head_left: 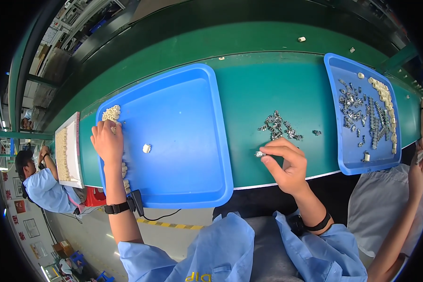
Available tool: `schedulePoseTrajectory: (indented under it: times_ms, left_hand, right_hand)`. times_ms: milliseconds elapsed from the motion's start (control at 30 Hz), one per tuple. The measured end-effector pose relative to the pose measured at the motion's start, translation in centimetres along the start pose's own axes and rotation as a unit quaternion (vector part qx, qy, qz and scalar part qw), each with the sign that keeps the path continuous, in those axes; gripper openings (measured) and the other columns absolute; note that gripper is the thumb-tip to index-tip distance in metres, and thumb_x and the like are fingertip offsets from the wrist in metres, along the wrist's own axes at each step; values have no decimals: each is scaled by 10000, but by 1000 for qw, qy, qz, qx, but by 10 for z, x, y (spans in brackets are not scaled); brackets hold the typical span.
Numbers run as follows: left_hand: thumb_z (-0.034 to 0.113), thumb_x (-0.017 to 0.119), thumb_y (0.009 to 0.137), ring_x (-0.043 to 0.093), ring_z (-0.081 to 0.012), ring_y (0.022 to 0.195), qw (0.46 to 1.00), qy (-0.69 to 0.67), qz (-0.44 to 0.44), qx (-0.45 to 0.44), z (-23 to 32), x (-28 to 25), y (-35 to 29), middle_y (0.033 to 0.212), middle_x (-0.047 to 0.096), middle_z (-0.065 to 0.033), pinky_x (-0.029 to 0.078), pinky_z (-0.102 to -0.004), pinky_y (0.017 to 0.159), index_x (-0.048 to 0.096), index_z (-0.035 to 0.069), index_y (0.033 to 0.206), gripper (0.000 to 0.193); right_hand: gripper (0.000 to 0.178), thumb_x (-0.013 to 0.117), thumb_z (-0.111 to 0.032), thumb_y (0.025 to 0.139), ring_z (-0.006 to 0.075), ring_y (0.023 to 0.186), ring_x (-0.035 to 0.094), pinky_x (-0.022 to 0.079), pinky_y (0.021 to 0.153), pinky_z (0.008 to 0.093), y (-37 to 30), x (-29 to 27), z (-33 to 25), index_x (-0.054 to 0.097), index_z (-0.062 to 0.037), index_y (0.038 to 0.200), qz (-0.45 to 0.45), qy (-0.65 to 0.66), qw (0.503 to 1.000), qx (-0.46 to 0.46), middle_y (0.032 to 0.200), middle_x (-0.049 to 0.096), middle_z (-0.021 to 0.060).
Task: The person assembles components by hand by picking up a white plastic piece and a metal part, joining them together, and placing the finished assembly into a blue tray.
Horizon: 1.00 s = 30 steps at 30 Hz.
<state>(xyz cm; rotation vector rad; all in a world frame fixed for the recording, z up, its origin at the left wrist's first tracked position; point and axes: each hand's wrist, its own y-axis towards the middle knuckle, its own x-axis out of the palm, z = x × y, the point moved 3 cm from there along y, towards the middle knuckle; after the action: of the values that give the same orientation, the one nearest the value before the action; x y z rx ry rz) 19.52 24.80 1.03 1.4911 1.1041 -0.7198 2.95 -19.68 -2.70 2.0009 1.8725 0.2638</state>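
Right hand sits at centre right of the frame on the green belt, thumb and forefinger pinched shut on a small metal clip that pokes out to the left of the fingertips, touching or just above the belt surface. A loose pile of metal clips lies just above that hand, apart from the fingers; one stray clip to its right. Left hand at centre left lies palm down on the left edge of a big blue tray, fingers spread flat over a row of small cream plastic pieces along the tray's left wall; cannot tell whether any piece is held under the fingers. More cream pieces show below the wrist along the same wall. One lone cream piece lies on the tray floor, right of the left hand, well apart from the right. A second blue tray at upper right carries metal clips and a column of cream pieces. Another person's arm at the right edge; a white tray of cream pieces at far left, a person in blue below it
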Motion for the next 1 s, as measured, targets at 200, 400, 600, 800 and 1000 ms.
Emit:
schedulePoseTrajectory:
  times_ms: [200,400,600,800,1000]
  left_hand:
    - [199,768,888,607,-294,1031,997,-61,13,38,-3,6,6,1049,709,-48,457,-428,902,695,92,904,131]
    - [104,755,869,610,-322,1033,989,-136,16,56,-5,12,9,1077,707,-99,472,-451,921,695,77,973,123]
    - [-49,705,905,689,-244,1083,874,-486,4,27,33,-40,-17,1043,636,-110,560,-364,924,649,-16,1073,181]
    - [-169,685,852,725,-299,975,731,-671,6,124,133,-116,-100,1130,586,-157,590,-389,833,642,-55,1134,307]
    - [-150,720,832,719,-289,888,674,-715,68,175,191,-147,-149,1149,602,-191,581,-379,764,643,-59,1207,393]
  right_hand:
    - [218,728,98,859,228,873,678,534,775,330,1,0,-1,752,58,1072,1,3,1000,3,995,723,166]
    - [217,726,99,857,232,878,679,533,777,330,0,0,-1,756,55,1068,4,5,1000,5,992,723,167]
    - [226,727,100,855,235,870,678,531,775,330,-2,0,0,759,53,1074,9,4,1000,-3,994,726,168]
    - [221,736,91,859,239,896,696,546,786,333,6,1,-21,760,57,1077,1,38,999,-15,1011,734,175]
    - [242,767,84,840,267,886,737,593,721,322,18,-1,-95,764,63,1081,-27,93,991,-89,1083,741,214]
